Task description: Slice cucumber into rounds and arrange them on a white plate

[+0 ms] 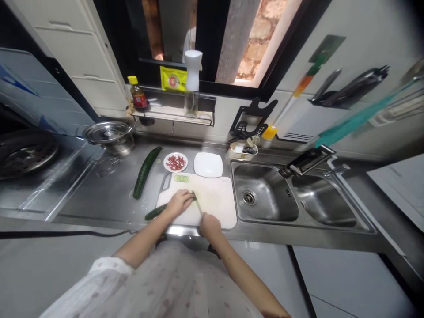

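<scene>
One bare hand, the left hand (179, 202), is clamping down on a dark green, bumpy-skinned cut cucumber (155, 212), its fingers lying close together over the top. The right hand (210, 226) is closing its fist round the handle of a knife (199, 206), whose thin blade is standing at the cucumber's right end. That cucumber is lying across the near left part of a smooth white cutting board (218, 198), its left end sticking out past the edge. Round, pale green slices (181, 179), about four, are overlapping in a row at the board's far left. One longer, ridged whole cucumber (147, 172) is resting left of the board on the brushed steel table (109, 198). Two white plates are standing beyond the board: a small round plate (166, 163) is carrying many chopped red pieces (176, 162), too small to count, and a rounded-square plate (208, 165) is sitting to its right. One shiny lidded pot (121, 143) is standing far left; one steel sink (265, 218) with two basins is filling the right.
</scene>
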### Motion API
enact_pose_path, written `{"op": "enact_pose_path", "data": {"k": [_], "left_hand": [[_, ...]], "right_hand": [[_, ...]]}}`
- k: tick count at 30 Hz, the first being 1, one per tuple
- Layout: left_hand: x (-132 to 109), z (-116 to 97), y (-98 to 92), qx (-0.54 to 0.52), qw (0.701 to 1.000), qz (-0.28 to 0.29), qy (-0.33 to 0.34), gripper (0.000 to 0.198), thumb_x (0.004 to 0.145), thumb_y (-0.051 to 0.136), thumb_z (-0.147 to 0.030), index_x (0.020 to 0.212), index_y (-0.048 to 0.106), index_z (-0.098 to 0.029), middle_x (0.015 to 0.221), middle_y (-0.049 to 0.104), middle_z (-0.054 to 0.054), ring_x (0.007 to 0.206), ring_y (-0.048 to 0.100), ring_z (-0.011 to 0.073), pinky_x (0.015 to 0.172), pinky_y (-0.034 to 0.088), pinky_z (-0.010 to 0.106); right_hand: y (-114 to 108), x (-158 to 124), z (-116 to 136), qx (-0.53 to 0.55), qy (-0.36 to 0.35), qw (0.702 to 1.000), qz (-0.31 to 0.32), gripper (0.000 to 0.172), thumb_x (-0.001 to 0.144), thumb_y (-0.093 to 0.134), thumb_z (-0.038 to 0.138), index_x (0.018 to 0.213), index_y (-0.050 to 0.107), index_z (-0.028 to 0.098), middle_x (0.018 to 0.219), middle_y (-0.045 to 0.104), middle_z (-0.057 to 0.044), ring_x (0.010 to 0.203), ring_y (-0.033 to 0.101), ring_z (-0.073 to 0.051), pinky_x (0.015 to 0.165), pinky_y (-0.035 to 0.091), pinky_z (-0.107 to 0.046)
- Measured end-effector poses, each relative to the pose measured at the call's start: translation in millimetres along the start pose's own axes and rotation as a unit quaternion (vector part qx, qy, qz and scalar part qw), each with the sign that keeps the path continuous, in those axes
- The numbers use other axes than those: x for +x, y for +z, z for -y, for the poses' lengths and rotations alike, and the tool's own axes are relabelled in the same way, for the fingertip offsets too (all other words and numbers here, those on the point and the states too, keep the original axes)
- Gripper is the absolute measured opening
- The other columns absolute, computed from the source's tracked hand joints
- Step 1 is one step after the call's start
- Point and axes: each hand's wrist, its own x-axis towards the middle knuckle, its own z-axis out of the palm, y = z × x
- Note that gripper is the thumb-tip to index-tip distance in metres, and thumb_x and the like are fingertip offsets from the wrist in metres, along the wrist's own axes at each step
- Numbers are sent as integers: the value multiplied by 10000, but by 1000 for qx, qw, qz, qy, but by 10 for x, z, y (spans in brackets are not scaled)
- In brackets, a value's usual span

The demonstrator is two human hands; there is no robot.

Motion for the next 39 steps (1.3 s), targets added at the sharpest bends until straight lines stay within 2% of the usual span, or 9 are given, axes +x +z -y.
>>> {"op": "enact_pose_path", "data": {"k": [14,18,27,39], "left_hand": [[3,17,4,8,1000,-1,0,227,910,522,-251,1060,690,-227,951,634,59,884,547,187,801,465,318],[6,24,11,10,1000,2,3,224,909,524,-252,1053,693,-225,948,636,60,881,544,188,794,467,317],[7,27,31,1,1000,-5,-3,220,904,528,-241,1053,690,-226,974,634,61,914,550,185,828,470,317],[15,5,5,4,1000,4,-14,224,909,518,-254,1042,697,-233,980,632,62,911,551,184,827,466,314]], "right_hand": [[-284,272,231,11,-9,1000,-22,343,905,343,85,1115,609,140,1039,691,-156,1022,650,-206,775,467,-281],[-251,210,177,9,-9,1000,-18,343,902,343,81,1110,611,132,1030,691,-159,1018,651,-214,768,467,-280],[-29,-7,-5,-3,0,1000,-16,285,900,382,106,1086,597,116,1004,686,-167,994,655,-237,777,466,-301],[-244,319,229,19,-14,999,-36,329,921,333,101,1108,602,127,1012,688,-156,992,655,-224,758,457,-291]]}}
